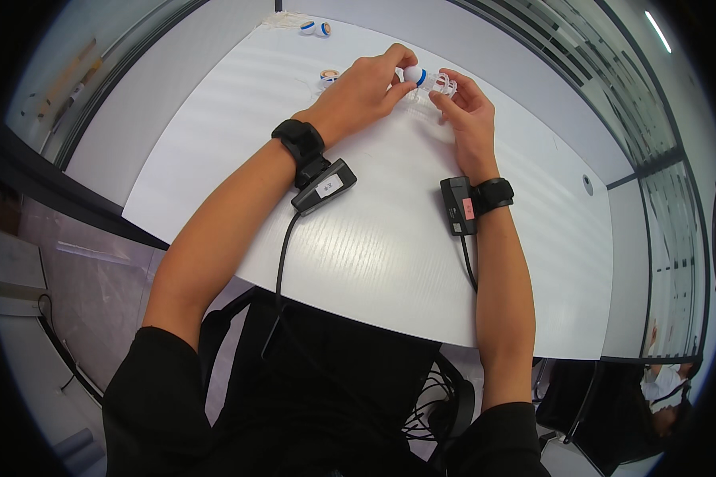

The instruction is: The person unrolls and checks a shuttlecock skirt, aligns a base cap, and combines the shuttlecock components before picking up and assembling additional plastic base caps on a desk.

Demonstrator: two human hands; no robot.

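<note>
Over the far part of the white table (358,238), my two hands are close together. My left hand (362,87) pinches a white round-headed piece with a blue ring (412,74) between thumb and fingers. Its ringed end meets a clear plastic part (445,83), which my right hand (471,115) grips by its looped end. Whether the two pieces are joined or only touching, I cannot tell. More clear plastic shows faintly beneath my hands. Beside my left hand lies a round piece with a blue band and tan face (329,76), partly hidden.
Two similar blue-banded pieces (316,29) lie at the table's far left corner. Low partitions (183,87) border the table. A round cable hole (587,184) is at its right. Cabled black boxes (324,187) are strapped to my wrists. Another person (664,397) is at lower right.
</note>
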